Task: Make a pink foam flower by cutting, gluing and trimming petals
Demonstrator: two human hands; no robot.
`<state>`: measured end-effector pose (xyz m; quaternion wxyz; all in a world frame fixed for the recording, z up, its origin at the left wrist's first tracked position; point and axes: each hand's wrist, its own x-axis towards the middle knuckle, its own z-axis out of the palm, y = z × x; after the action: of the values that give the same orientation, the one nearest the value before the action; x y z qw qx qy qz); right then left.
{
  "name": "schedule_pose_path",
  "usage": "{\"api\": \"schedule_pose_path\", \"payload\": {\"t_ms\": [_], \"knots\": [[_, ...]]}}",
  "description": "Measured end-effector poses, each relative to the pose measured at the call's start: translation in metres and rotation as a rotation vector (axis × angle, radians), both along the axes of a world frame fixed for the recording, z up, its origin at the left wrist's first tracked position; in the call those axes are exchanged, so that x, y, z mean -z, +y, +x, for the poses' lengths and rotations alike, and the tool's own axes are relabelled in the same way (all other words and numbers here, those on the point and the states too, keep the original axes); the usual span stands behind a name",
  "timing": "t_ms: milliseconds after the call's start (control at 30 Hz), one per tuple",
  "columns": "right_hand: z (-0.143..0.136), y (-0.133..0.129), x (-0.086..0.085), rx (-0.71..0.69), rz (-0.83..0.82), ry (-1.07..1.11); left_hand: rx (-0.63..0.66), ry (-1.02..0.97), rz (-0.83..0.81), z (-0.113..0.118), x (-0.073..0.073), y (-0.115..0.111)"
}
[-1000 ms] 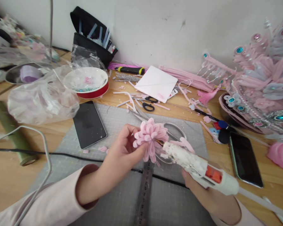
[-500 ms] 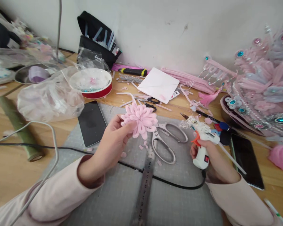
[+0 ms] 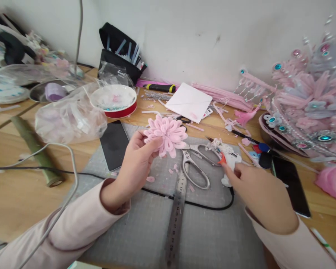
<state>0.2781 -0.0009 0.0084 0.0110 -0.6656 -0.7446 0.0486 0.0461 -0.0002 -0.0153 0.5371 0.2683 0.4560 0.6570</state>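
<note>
Pinched between the thumb and fingers of my left hand [image 3: 138,162] is a pink fuzzy flower [image 3: 169,135] with many looped petals, held above the grey mat [image 3: 140,228]. My right hand [image 3: 264,192] is around the white glue gun [image 3: 232,157], with a finger beside its orange trigger; some of its fingers are hidden. The gun's nozzle end is by white scraps near the scissors. Grey-handled scissors [image 3: 196,175] lie between my hands, and a steel ruler [image 3: 175,224] extends below them on the mat.
A dark phone [image 3: 114,144] lies left, another [image 3: 291,183] right. Behind are a red-rimmed bowl [image 3: 123,111], a plastic bag [image 3: 70,123] and white card [image 3: 186,101]. A bamboo piece [image 3: 36,149] lies left; a pink jewelled headdress [image 3: 310,108] stands right. Cables cross the mat.
My right hand has turned its back up and moved left with the glue gun, towards the scissors. My left hand still holds the flower, now tilted more face-up. The view has shifted slightly.
</note>
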Motion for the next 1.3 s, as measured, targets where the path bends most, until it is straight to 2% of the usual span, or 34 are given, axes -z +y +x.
{"api": "schedule_pose_path", "payload": {"t_ms": [33, 100, 167, 233, 267, 333, 433, 533, 633, 767, 833, 900, 967, 1067, 1300], "knots": [[-0.012, -0.007, -0.004, -0.024, -0.025, -0.068, -0.015, 0.006, 0.02, 0.0, -0.001, 0.0], [-0.042, -0.019, -0.005, -0.23, -0.081, 0.014, -0.046, 0.011, 0.053, 0.0, -0.004, -0.001], [-0.075, -0.027, 0.001, -0.46, -0.097, 0.055, -0.076, 0.01, 0.069, 0.001, -0.005, -0.003], [-0.103, -0.029, 0.012, -0.588, -0.069, 0.042, -0.095, 0.012, 0.082, 0.002, -0.005, -0.004], [-0.115, -0.029, 0.019, -0.635, -0.042, 0.043, -0.101, 0.015, 0.093, 0.003, -0.004, -0.005], [-0.131, -0.027, 0.029, -0.643, -0.038, 0.032, -0.11, 0.017, 0.108, 0.004, -0.002, -0.006], [-0.14, -0.022, 0.037, -0.691, -0.08, 0.027, -0.118, 0.016, 0.105, 0.004, -0.001, -0.006], [-0.137, -0.023, 0.038, -0.714, -0.095, 0.071, -0.097, 0.015, 0.089, 0.005, -0.001, -0.007], [-0.123, -0.032, 0.03, -0.733, -0.132, 0.21, -0.053, 0.011, 0.052, 0.007, 0.001, -0.009], [-0.095, -0.045, 0.006, -0.666, -0.233, 0.475, 0.019, 0.028, -0.008, 0.011, 0.003, -0.013], [-0.079, -0.042, -0.009, -0.573, -0.252, 0.588, 0.071, 0.036, -0.046, 0.014, 0.003, -0.015], [-0.064, -0.034, -0.021, -0.53, -0.214, 0.69, 0.115, 0.035, -0.087, 0.017, 0.002, -0.018], [-0.053, -0.022, -0.029, -0.491, -0.101, 0.735, 0.14, 0.026, -0.118, 0.02, 0.001, -0.02], [-0.044, -0.006, -0.031, -0.418, 0.005, 0.728, 0.17, 0.021, -0.148, 0.022, 0.001, -0.023], [-0.043, 0.003, -0.023, -0.397, 0.048, 0.657, 0.275, 0.037, -0.105, 0.023, 0.003, -0.026]]}}
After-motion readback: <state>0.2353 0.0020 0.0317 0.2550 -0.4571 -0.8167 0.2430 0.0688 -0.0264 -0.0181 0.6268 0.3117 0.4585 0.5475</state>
